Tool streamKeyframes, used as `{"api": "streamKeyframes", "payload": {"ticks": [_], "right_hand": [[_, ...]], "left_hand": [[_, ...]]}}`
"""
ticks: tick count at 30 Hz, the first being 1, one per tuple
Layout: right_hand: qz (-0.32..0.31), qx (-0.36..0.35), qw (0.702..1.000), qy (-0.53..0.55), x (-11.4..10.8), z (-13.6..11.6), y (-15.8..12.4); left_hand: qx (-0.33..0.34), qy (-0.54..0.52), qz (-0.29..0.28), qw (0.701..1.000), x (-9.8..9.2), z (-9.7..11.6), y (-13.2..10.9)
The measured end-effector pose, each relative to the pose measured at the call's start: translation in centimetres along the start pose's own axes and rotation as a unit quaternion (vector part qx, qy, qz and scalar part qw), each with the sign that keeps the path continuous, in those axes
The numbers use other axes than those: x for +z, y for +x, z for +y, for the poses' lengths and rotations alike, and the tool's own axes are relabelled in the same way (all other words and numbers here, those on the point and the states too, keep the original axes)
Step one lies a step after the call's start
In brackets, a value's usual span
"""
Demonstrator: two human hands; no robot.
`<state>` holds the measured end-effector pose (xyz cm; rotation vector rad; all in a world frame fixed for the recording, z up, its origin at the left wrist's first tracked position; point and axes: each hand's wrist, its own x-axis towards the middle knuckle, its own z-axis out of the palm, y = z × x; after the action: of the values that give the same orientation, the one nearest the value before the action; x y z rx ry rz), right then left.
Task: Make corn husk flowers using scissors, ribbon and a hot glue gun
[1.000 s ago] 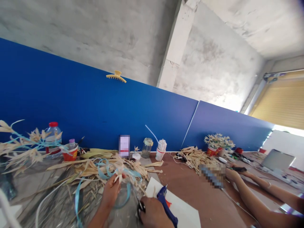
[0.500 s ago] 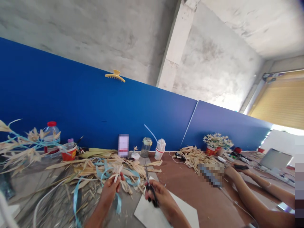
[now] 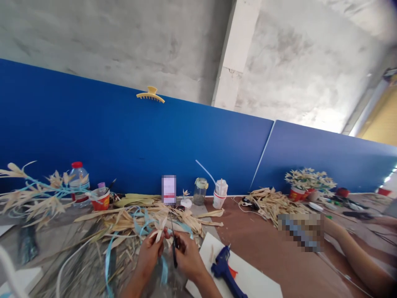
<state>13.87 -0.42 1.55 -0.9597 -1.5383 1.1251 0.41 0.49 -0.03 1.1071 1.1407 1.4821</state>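
My left hand [image 3: 150, 251] pinches a pale dried husk flower [image 3: 160, 228], its petals pointing up. Close against it on the right, my right hand [image 3: 189, 253] grips black-handled scissors [image 3: 175, 253] with the thin blades pointing upward. The fingertips of both hands almost meet; whether the blades touch the flower I cannot tell. Behind the hands lies a heap of dried husks [image 3: 120, 221] tangled with light blue ribbon [image 3: 108, 256]. A blue glue gun [image 3: 223, 269] rests on a white board [image 3: 260, 281] to the right of my right hand.
Along the blue partition [image 3: 102, 124] stand a red-capped bottle [image 3: 79, 182], a red cup [image 3: 101, 201], a phone [image 3: 169, 190], a glass jar [image 3: 200, 192] and a white cup [image 3: 219, 198]. Husk flowers on blue stems [image 3: 51, 186] spread at left. A co-worker's arm [image 3: 350, 244] reaches in from the right.
My right hand with the scissors has moved left, up to my left hand. The view has turned to the right, and the glue gun on the board now shows.
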Motion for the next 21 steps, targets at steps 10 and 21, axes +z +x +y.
{"api": "streamKeyframes", "payload": {"ticks": [10, 21], "right_hand": [[-0.073, 0.099, 0.985, 0.119, -2.7, 0.1, -0.1], [-0.181, 0.108, 0.971, 0.111, -5.2, -0.4, -0.9]], "left_hand": [[0.071, 0.198, 0.013, 0.977, -0.9, -1.0, 0.6], [0.183, 0.243, 0.114, 0.946, -2.0, -1.4, 1.3]]}}
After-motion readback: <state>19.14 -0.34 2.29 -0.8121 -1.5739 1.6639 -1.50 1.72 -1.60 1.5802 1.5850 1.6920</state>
